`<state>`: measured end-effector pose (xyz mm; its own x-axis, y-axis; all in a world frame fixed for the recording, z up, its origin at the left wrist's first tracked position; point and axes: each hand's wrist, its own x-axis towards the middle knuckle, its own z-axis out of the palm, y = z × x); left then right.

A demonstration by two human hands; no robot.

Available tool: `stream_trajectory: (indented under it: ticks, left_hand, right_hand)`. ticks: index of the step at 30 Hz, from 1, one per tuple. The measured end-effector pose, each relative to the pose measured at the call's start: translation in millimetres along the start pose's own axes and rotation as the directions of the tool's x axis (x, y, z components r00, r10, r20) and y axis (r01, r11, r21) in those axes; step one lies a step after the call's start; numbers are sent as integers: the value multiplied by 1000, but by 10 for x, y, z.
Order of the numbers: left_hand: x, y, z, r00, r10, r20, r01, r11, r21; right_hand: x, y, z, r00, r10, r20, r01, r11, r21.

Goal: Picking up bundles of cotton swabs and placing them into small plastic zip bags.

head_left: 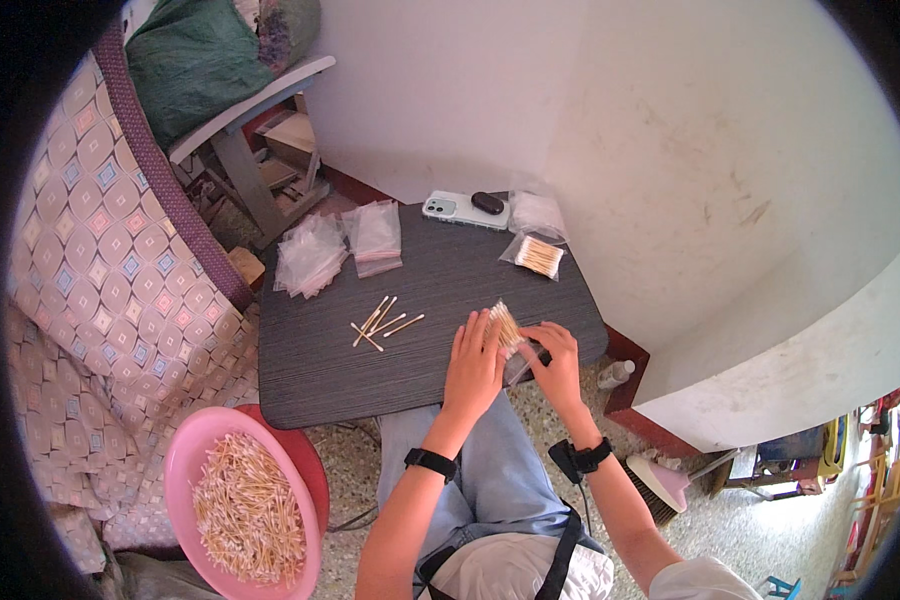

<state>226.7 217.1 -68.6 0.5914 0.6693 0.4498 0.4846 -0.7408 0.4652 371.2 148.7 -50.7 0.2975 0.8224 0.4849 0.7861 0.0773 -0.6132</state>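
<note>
My left grip (pixel 477 362) is clamping a white-tipped wooden swab bundle (pixel 506 325), long axis running away, slightly left; right grip (pixel 556 362): can't tell closure. Black wood-grain bench (pixel 440 285) is facing white wall (pixel 450 100).

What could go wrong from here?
- The swab bundle between the left hand and right hand has exposed tips; uneven pressure might fan it out or push swabs past the clear bag.
- Loose swabs lie left of the hands on the dark table; a sleeve or forearm might scatter them.
- The full pink basin seems off-centre on a red round support; a knock could spill it.
</note>
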Motion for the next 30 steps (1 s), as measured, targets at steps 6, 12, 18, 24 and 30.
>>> stream_trajectory:
  ticks: [6, 12, 18, 24, 30]
  left_hand:
    - [67, -24, 2, 998, -28, -60, 26, 999, -25]
    - [101, -81, -13, 1000, -17, 26, 17, 999, 29]
    - [94, -25, 40, 1000, 16, 23, -20, 983, 183]
    - [179, 45, 117, 997, -65, 32, 53, 952, 302]
    - [-46, -113, -298, 999, -14, -40, 16, 999, 49]
  right_hand:
    - [55, -23, -88, 994, -85, 67, 86, 996, -18]
    - [215, 18, -75, 984, -67, 168, 60, 997, 46]
    - [179, 78, -118, 995, -51, 82, 37, 986, 165]
    - [107, 152, -115, 996, 88, -22, -82, 981, 176]
    - [12, 126, -286, 980, 183, -83, -175, 980, 94]
